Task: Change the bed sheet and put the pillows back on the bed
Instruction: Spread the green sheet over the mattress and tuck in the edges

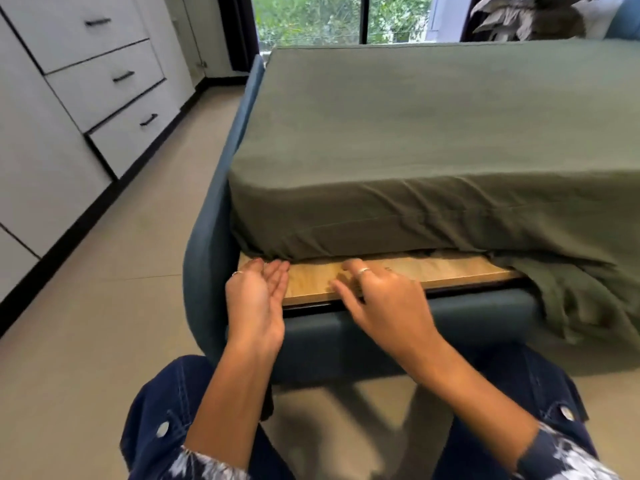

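Matt cloth sheet (433,133) — wood-grain board (398,270)

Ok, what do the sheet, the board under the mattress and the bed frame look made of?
Green sheet: matte woven cloth, probably cotton, since it creases and drapes softly. Board: light wood or wood-look laminate, grain visible, dark edge; which one I cannot tell. Bed frame: blue upholstery fabric, matte, with padded rounded corners.

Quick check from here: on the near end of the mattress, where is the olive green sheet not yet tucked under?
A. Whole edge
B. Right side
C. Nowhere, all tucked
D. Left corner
B: the olive green sheet hangs loose over the blue upholstered bed frame on the right, while the left corner is pulled under above the wooden base board.
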